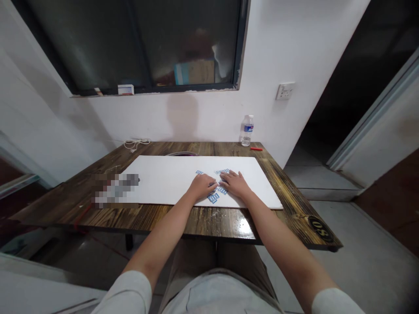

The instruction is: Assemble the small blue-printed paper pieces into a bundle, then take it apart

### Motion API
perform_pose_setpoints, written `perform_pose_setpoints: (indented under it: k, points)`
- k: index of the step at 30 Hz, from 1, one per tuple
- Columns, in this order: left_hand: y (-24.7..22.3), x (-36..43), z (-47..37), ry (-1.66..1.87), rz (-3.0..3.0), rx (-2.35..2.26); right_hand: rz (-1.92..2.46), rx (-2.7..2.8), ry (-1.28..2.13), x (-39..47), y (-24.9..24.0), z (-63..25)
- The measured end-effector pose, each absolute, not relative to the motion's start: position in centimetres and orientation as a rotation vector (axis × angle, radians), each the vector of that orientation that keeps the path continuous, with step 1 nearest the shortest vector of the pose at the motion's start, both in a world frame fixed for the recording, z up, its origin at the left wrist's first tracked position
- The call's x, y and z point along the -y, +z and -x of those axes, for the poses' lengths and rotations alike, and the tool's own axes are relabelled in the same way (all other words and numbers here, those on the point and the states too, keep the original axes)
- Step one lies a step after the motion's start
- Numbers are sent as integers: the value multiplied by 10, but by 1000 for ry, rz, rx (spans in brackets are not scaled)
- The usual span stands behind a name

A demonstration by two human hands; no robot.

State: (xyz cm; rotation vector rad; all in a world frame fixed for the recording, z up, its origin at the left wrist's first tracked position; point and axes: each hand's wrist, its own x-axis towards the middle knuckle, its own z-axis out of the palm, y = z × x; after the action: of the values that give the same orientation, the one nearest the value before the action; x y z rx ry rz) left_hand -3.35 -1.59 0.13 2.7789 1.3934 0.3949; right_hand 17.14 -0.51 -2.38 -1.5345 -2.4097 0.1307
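Small rectangular pieces with blue outlines (213,198) lie scattered on a white board (163,179); their exact kind is too small to make out. My left hand (202,186) rests palm down among them, its fingers pointing right and partly covering some pieces. Opposite it, my right hand (235,183) lies over the pieces with fingers apart, touching or just above them. The fingertips of both hands come close together near the middle of the group. Neither hand visibly grips a piece, though what is beneath the palms is hidden.
The board lies on a dark wooden table (209,222). At the back stand a water bottle (247,131) and a red stick-like object (256,149), with a white cable (136,142) at back left. A blurred patch (118,189) covers something at the left.
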Motion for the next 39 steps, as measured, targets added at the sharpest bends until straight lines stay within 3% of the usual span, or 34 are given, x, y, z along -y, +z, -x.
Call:
perform_pose_setpoints:
  k: [7,14,18,24,39]
  points:
    - [-8,14,37,244,-2718,-1498,1639,2270,155,4,-21,-180]
    - [-4,10,41,598,-2632,-1670,1656,2088,66,0,-21,-184]
    - [-3,5,46,473,-2631,-1603,1509,2255,94,2,-16,-188]
    - [-7,3,47,379,-2733,-1367,1689,2215,70,6,-16,-191]
    - [-9,8,40,373,-2748,-1493,1461,2258,60,6,-18,-184]
